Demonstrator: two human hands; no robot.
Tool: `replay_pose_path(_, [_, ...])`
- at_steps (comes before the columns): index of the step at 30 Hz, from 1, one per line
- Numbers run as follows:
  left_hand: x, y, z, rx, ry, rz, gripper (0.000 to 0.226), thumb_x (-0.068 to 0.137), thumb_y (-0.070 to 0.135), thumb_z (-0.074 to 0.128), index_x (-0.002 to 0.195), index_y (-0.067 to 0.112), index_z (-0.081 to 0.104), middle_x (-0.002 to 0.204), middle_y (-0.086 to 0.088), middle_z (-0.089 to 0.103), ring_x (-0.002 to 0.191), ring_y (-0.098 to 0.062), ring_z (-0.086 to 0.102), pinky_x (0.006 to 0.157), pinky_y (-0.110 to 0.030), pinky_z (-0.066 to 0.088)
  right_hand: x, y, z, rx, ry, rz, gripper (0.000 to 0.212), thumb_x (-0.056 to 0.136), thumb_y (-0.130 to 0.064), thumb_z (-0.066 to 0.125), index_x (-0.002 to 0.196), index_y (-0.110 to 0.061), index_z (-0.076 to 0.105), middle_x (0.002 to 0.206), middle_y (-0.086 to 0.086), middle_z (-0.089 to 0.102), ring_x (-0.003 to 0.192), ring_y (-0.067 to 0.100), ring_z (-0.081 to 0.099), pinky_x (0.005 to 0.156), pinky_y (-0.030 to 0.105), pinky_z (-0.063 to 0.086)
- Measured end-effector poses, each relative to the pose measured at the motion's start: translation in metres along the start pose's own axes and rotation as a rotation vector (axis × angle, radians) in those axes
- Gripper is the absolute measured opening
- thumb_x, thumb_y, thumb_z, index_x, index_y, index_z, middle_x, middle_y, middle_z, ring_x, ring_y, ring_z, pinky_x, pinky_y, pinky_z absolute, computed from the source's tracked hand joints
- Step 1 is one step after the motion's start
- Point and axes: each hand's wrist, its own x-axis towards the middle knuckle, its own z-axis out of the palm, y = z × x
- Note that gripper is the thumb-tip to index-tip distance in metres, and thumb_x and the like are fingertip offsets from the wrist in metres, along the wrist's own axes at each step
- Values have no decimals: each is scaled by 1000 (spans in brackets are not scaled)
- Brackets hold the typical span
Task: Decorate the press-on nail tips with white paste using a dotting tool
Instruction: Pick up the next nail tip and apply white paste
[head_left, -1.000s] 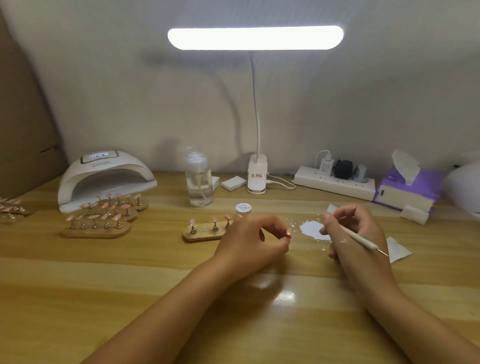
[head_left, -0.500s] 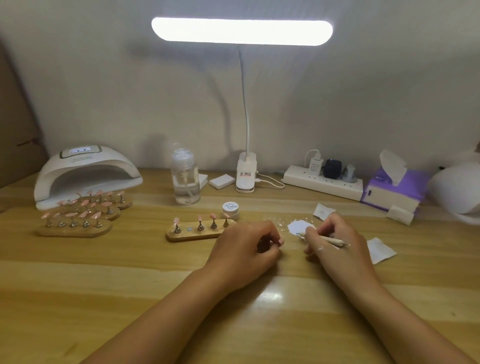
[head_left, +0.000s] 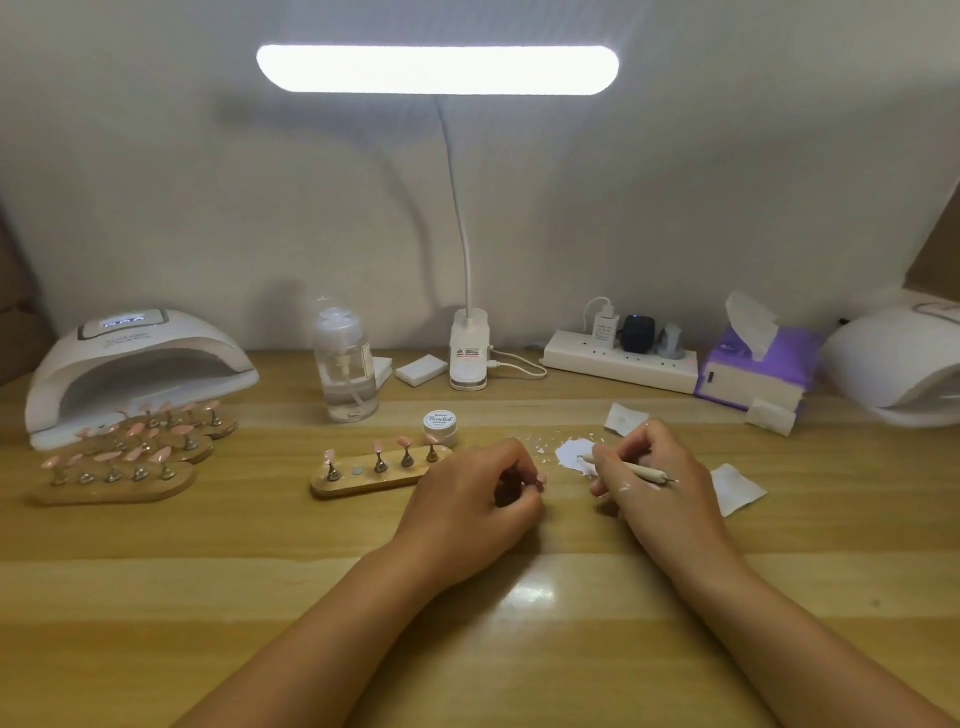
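My right hand (head_left: 649, 483) grips a slim white dotting tool (head_left: 641, 470), its front tip resting in a blob of white paste (head_left: 574, 452) on the wooden table (head_left: 260, 545). White smears mark that hand. My left hand (head_left: 478, 499) has its fingers curled and pinches a small pink nail tip (head_left: 541, 479) on its stand just left of the paste. A wooden holder (head_left: 363, 480) with several pink tips on metal stands lies to the left of that hand. A small paste jar (head_left: 440, 427) with a white lid stands behind the holder.
Further wooden holders with pink tips (head_left: 124, 462) lie in front of a white nail lamp (head_left: 135, 364) at left. A clear pump bottle (head_left: 345, 364), desk lamp base (head_left: 469, 348), power strip (head_left: 618, 358), purple tissue box (head_left: 758, 369) and paper squares (head_left: 735, 488) stand behind and right.
My right hand has swung the tool down from a raised slant so that its tip lies in the white paste. The left hand has stayed put, pinching the tip.
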Motion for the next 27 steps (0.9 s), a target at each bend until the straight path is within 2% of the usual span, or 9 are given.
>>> replay_pose_path(6, [0,-1,1,-66,35,-15,2,88,31,66,88,32,64,85,17,68,80,2,62,70,-21,50,0,0,0,-2,6,-2,21,93,-30,66,86,-13,55,67,-7,73,68,13,69,83,47,55])
replay_pose_path(11, [2,-2,2,-108,57,-10,5,89,25,67,88,30,67,84,19,68,84,3,64,72,-20,51,1,2,0,-16,4,-28,21,92,-31,65,84,-16,55,68,-11,73,73,13,69,83,43,54])
replay_pose_path(13, [3,-3,2,-141,66,-12,6,90,24,67,89,29,69,85,20,68,86,3,64,70,-15,48,2,4,1,-9,9,-32,20,92,-30,65,84,-15,55,68,-11,73,73,13,69,81,41,54])
replay_pose_path(16, [3,-4,2,-171,64,-16,8,91,23,67,91,29,72,89,20,68,89,2,64,68,-5,42,4,7,2,-40,-5,-37,19,92,-29,65,83,-16,55,66,-14,72,65,3,67,75,31,50])
replay_pose_path(20, [4,-5,2,-179,48,-24,16,90,20,65,90,34,72,91,23,68,90,2,63,69,-8,43,5,9,2,-10,-4,-38,19,93,-29,65,86,-14,56,66,-10,73,65,3,67,75,33,50])
replay_pose_path(25, [5,-4,2,-170,-4,-20,21,91,18,63,88,38,67,92,22,69,88,0,63,76,-21,51,6,8,3,60,21,-60,22,95,-28,64,89,-9,55,71,0,73,61,-4,65,59,24,43])
replay_pose_path(27, [4,-3,1,-152,-25,-12,26,90,16,62,86,41,63,90,23,67,84,2,61,74,-18,48,6,10,4,81,26,-60,23,95,-29,64,88,-9,55,69,-1,73,57,-3,63,58,24,43])
